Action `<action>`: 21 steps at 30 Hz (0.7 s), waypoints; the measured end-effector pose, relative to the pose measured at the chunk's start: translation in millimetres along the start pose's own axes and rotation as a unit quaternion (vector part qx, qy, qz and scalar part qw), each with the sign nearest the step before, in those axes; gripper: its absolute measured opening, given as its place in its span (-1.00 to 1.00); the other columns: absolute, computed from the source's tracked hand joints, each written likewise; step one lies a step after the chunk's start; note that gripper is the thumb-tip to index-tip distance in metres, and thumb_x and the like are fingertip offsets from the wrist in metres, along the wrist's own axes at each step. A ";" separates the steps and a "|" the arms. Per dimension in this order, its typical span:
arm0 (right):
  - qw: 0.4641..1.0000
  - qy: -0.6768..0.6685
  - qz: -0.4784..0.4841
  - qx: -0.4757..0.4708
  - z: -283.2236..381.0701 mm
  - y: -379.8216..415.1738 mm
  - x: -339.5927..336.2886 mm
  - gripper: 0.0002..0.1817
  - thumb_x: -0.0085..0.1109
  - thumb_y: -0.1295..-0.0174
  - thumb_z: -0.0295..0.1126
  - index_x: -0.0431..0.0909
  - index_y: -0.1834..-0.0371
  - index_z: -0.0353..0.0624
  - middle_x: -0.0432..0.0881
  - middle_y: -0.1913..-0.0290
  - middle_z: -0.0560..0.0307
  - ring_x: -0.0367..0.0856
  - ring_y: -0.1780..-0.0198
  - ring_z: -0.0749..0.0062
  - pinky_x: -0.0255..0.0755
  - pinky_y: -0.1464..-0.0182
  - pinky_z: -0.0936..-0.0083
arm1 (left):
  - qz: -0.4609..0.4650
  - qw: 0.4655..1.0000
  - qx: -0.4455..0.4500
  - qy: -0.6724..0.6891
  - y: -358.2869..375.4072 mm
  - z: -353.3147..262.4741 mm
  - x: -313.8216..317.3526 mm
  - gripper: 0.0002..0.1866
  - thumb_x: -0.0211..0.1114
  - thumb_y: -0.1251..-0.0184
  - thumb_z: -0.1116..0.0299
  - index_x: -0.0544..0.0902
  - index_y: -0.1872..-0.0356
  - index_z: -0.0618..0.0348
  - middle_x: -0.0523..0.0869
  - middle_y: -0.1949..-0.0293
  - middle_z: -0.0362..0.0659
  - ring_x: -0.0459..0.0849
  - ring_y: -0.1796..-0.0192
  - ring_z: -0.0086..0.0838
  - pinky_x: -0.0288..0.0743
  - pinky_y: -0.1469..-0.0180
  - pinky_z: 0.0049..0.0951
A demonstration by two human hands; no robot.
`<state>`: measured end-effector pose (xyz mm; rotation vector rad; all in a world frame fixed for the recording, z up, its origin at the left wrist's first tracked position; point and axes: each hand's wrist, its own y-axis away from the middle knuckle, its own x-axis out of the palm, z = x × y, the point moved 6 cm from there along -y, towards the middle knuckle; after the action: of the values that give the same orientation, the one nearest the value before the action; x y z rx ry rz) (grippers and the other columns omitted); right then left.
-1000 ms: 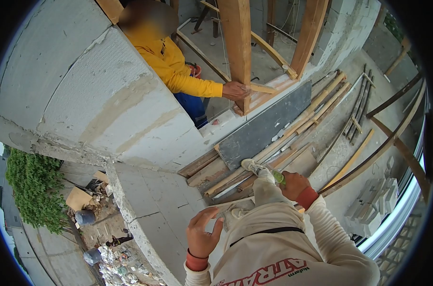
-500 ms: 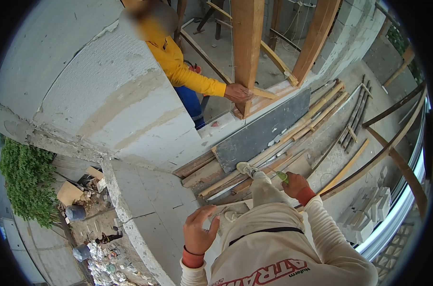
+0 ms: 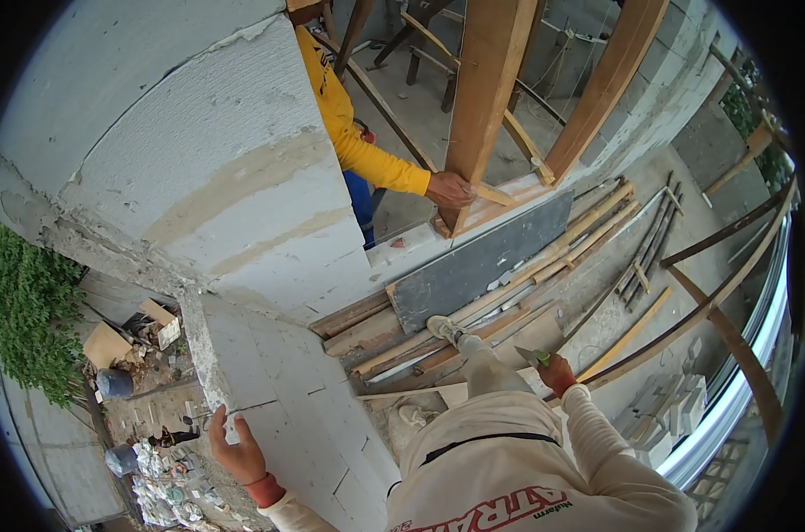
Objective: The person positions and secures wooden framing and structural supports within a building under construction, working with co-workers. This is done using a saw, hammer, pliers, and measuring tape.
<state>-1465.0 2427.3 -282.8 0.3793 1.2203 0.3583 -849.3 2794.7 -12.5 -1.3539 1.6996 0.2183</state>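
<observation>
My left hand (image 3: 239, 450) is held out over the low wall at the lower left, fingers spread and empty. In my right hand (image 3: 557, 374), near my right thigh, is a trowel (image 3: 534, 356) with a green handle and a pointed metal blade. A co-worker in a yellow sleeve (image 3: 380, 167) reaches through the wall opening. The co-worker's hand (image 3: 451, 190) touches the foot of a wooden post (image 3: 482, 97) that stands on the sill.
A dark board (image 3: 482, 262) leans below the sill, beside long wooden poles (image 3: 509, 288). Grey blocks (image 3: 673, 408) are stacked at the right. Curved poles (image 3: 722, 288) cross the right side. Beyond the low wall's edge (image 3: 205, 355) lies a lower level with rubble (image 3: 167, 483).
My left hand has moved left, away from my body and out over the low wall. The trowel's blade now shows more broadly in my right hand. The whole view has shifted slightly.
</observation>
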 end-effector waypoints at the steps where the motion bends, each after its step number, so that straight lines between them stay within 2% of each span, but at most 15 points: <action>1: 1.000 -0.003 -0.002 -0.002 -7.2 -3.0 5.4 -0.52 0.29 -0.21 -0.12 0.62 -0.04 -0.28 0.69 0.05 -0.50 0.66 -0.06 -0.42 0.55 -0.14 -0.10 | -0.017 0.999 -0.026 -0.015 -4.2 21.1 -6.6 -0.63 0.37 -0.36 0.41 0.67 -0.16 0.27 0.75 -0.09 0.05 0.71 -0.07 -0.16 0.54 -0.12 -0.21; 6: 1.000 -0.007 0.024 0.020 -24.7 -4.0 25.8 -0.45 0.27 -0.19 -0.05 0.61 -0.01 -0.37 0.67 0.01 -0.54 0.64 -0.08 -0.44 0.53 -0.19 -0.07 | -0.060 0.989 -0.108 -0.078 -11.3 116.8 -13.5 -0.51 0.34 -0.47 0.22 0.58 -0.31 0.24 0.68 -0.22 0.06 0.67 -0.14 -0.12 0.51 -0.20 -0.16; 7: 0.999 -0.004 0.027 0.019 -29.6 -3.7 33.2 -0.44 0.28 -0.19 -0.04 0.61 0.00 -0.38 0.66 0.02 -0.54 0.64 -0.08 -0.44 0.53 -0.19 -0.07 | -0.050 0.988 -0.128 -0.077 -8.6 142.7 -5.3 -0.46 0.26 -0.55 0.12 0.50 -0.39 0.23 0.66 -0.23 0.12 0.66 -0.15 -0.12 0.50 -0.23 -0.18; 10: 0.999 0.016 0.038 -0.028 -50.0 -11.6 65.7 -0.42 0.26 -0.19 -0.01 0.62 0.06 -0.43 0.66 0.04 -0.55 0.66 -0.07 -0.41 0.55 -0.17 -0.06 | 0.013 0.972 -0.208 0.105 -5.0 192.1 20.9 -0.38 0.19 -0.60 0.05 0.39 -0.47 0.25 0.64 -0.23 0.19 0.65 -0.17 -0.15 0.49 -0.24 -0.23; 11: 0.998 0.024 0.045 -0.045 -66.6 -25.9 86.8 -0.41 0.26 -0.19 0.01 0.63 0.09 -0.43 0.67 0.05 -0.54 0.67 -0.06 -0.41 0.56 -0.16 -0.06 | 0.027 0.975 -0.199 0.099 -7.3 191.7 20.6 -0.32 0.14 -0.63 0.01 0.29 -0.52 0.29 0.62 -0.23 0.25 0.65 -0.18 -0.16 0.49 -0.25 -0.25; 14: 0.997 0.014 0.056 -0.050 -74.4 -38.6 95.3 -0.34 0.22 -0.22 0.14 0.70 0.16 -0.42 0.70 0.09 -0.53 0.70 -0.03 -0.37 0.57 -0.14 -0.05 | 0.043 0.975 -0.197 0.090 -7.6 176.2 25.7 -0.33 0.11 -0.63 0.00 0.31 -0.50 0.33 0.62 -0.23 0.25 0.66 -0.20 -0.14 0.48 -0.27 -0.25; 17: 0.996 0.005 0.061 -0.059 -94.8 -56.6 115.7 -0.28 0.17 -0.26 0.19 0.72 0.14 -0.45 0.69 0.06 -0.54 0.71 -0.06 -0.31 0.58 -0.15 -0.03 | 0.058 0.977 -0.167 0.117 -7.7 195.6 34.0 -0.35 0.09 -0.64 0.00 0.35 -0.48 0.33 0.63 -0.23 0.26 0.66 -0.22 -0.11 0.48 -0.28 -0.24; 21: 0.998 0.015 0.065 -0.002 -49.5 -20.2 65.0 -0.34 0.19 -0.25 0.15 0.73 0.14 -0.40 0.71 0.08 -0.49 0.72 -0.05 -0.30 0.59 -0.13 -0.01 | 0.063 0.983 -0.170 0.033 -10.7 159.8 21.6 -0.39 0.09 -0.65 0.01 0.42 -0.42 0.35 0.66 -0.19 0.26 0.65 -0.23 -0.15 0.47 -0.29 -0.27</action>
<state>-1491.1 2443.9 -361.1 0.4536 1.2263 0.4795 -753.5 2876.6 -113.7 -1.5122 1.8657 0.5638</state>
